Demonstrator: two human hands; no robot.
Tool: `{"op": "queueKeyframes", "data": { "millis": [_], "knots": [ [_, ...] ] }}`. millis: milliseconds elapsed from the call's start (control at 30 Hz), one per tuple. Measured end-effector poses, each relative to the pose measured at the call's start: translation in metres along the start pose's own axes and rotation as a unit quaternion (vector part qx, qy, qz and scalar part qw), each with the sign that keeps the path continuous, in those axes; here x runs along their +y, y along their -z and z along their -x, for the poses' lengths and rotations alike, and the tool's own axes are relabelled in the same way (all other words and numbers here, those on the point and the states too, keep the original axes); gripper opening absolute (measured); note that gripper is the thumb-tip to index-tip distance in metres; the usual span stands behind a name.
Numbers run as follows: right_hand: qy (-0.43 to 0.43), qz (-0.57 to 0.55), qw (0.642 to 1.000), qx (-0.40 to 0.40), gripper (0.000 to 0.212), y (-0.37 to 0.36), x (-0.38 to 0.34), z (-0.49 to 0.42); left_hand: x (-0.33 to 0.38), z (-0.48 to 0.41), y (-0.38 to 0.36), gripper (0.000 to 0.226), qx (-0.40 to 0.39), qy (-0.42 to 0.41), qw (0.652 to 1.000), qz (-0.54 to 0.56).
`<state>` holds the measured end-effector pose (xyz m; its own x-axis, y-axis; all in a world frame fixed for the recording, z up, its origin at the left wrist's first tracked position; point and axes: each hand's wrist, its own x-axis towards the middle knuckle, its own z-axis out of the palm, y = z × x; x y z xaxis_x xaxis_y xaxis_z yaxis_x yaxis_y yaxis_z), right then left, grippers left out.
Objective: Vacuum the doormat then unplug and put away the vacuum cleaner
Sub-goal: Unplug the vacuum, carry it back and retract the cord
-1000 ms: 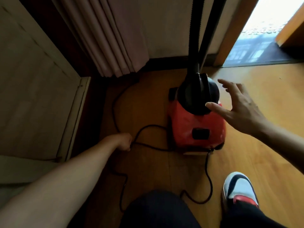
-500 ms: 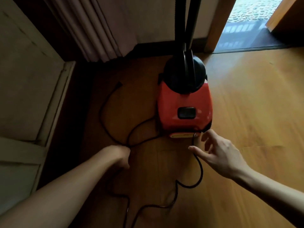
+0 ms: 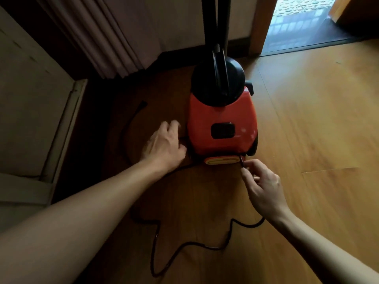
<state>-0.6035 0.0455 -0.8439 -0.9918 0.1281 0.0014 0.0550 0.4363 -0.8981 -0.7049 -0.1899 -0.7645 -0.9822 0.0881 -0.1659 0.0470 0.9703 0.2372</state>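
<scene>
Wooden floor (image 3: 307, 119) near a doorway (image 3: 297, 23): the red vacuum cleaner (image 3: 222, 128) stands centre. The right hand (image 3: 264, 185) pinches its cord (image 3: 242, 161), likely limp and light, at its 6 o'clock; the left hand (image 3: 164, 144) curls at 9 o'clock, grip unclear.

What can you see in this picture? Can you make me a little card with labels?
Vacuum cleaner: red with a black top, standing on the wooden floor
Cord: black, lying in loose loops on the floor
Right hand: pinches the cord where it leaves the vacuum's back
Left hand: close beside the vacuum; grip too blurred to tell
Curtain: hangs behind, near the corner
</scene>
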Motion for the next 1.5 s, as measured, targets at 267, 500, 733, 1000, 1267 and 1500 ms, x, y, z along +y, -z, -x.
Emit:
{"op": "queueKeyframes", "data": {
  "millis": [267,500,733,1000,1267,1500],
  "knots": [
    [0.019,0.017,0.999,-0.047,0.022,0.033,0.002,-0.019,0.022,-0.016,0.015,0.082,-0.031,-0.241,0.969,-0.047],
    [-0.041,0.032,0.986,-0.156,0.025,0.031,-0.033,-0.016,0.015,-0.023,0.021,0.084,-0.09,-0.267,0.951,-0.126],
    [-0.115,0.087,0.978,-0.148,0.019,-0.012,-0.085,-0.004,0.021,-0.022,0.039,0.086,-0.124,-0.271,0.944,-0.143],
    [-0.182,-0.139,0.97,-0.079,0.03,-0.044,-0.075,-0.008,-0.012,-0.036,0.014,0.091,-0.088,-0.319,0.94,-0.084],
    [-0.284,-0.264,0.914,-0.117,0.021,-0.074,-0.043,0.018,-0.011,-0.034,-0.006,0.101,-0.045,-0.319,0.944,-0.07],
    [-0.294,-0.261,0.911,-0.125,0.024,-0.087,-0.037,-0.01,-0.007,-0.03,-0.025,0.12,-0.003,-0.306,0.948,-0.084]
  ]
}}
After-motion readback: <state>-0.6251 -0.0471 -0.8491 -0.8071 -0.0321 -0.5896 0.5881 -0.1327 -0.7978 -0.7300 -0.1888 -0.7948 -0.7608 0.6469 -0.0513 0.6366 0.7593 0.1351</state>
